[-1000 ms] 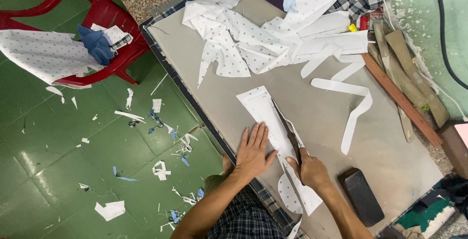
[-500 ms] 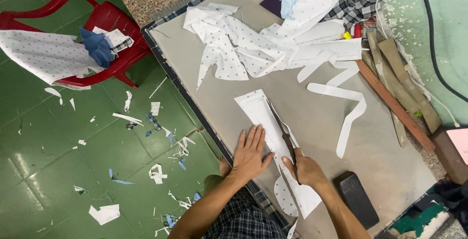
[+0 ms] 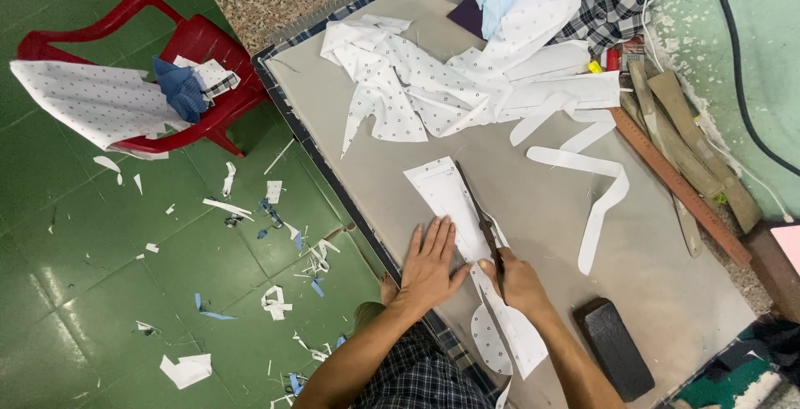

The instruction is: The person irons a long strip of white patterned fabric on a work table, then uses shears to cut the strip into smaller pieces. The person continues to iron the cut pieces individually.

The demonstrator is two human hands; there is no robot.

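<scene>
My left hand (image 3: pixel 431 264) lies flat with fingers spread on a long white piece of dotted fabric (image 3: pixel 450 200) laid on the grey table (image 3: pixel 550 292). My right hand (image 3: pixel 517 282) grips a pair of dark scissors (image 3: pixel 482 221) whose blades run along the right edge of that piece. The lower end of the piece (image 3: pixel 504 338) hangs toward the table's near edge below my hands.
A heap of white dotted fabric (image 3: pixel 425 84) and curved white strips (image 3: pixel 604 200) lie further up the table. A black block (image 3: pixel 614 347) sits by my right forearm. Wooden rulers (image 3: pixel 679 188) line the right edge. A red plastic chair (image 3: pixel 179 59) with cloth stands on the scrap-strewn green floor.
The scissors and my right hand have crept forward along the fabric edge. My left hand stays pressed on the piece; the view has shifted slightly.
</scene>
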